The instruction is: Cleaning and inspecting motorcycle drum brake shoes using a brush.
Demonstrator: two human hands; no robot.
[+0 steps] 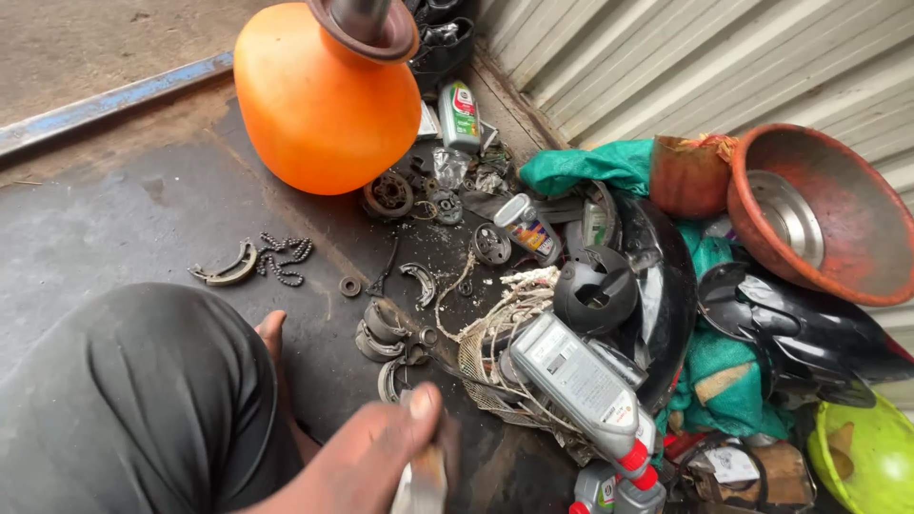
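Note:
My left hand (376, 457) is at the bottom middle, blurred, shut on a pale flat metal piece (422, 481), thumb on top. It hovers over the dark greasy floor, just in front of worn brake shoes (379, 333) and a tangle of pale cord and mesh (495, 328). A grey oil bottle with a red cap (581, 385) lies to its right. My knee in dark trousers (143, 409) fills the lower left, with bare toes (271, 328) beside it. My right hand is out of view.
A big orange plastic jug (319, 105) stands at the back. Small parts lie about: a brake shoe and chain (257, 259), bearings, a green-labelled bottle (460, 114). Black plastic fairings (657, 286), green cloth, a rusty bowl (819, 209) and a corrugated metal wall (685, 57) crowd the right.

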